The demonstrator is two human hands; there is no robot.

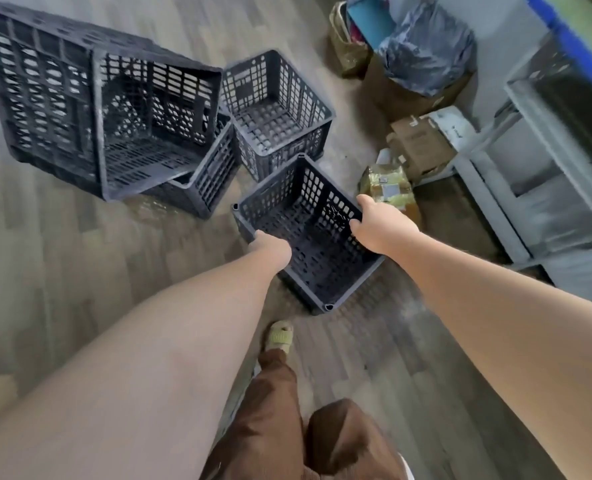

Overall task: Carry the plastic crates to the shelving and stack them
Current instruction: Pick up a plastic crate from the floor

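Note:
A small dark plastic crate (308, 237) is held above the wooden floor, its open side up. My left hand (270, 247) grips its near left rim and my right hand (374, 226) grips its right rim, fingers curled over the edge. Behind it, another small crate (277, 109) stands upright on the floor. A large crate (79, 105) lies tilted on top of a further crate (204, 181) at the left. Grey metal shelving (544, 168) stands at the right.
Cardboard boxes (419, 147), a yellow-wrapped parcel (388, 185) and bags (422, 46) crowd the floor between the crates and the shelving. A blue bin edge (571, 39) shows at the top right. My sandalled foot (280, 336) is just below the held crate.

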